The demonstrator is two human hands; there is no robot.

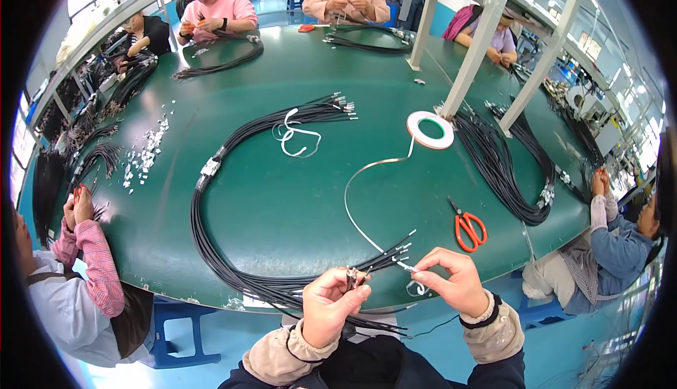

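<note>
Curving up from the bottom centre of the frame, a bundle of black wires (211, 198) lies on the green table (282, 205). The left hand (331, 311) grips its near ends in a fist. The right hand (455, 280) pinches a strip of tape (352, 184) running to a white roll (430, 129) above. Red scissors (469, 228) lie to the right.

Both forearms come up from the bottom edge, beige cuffs showing. Left hand (331, 304) is curled into a closed grip, right hand (455, 280) pinches with thumb and fingertips, wrists bent inward.
</note>
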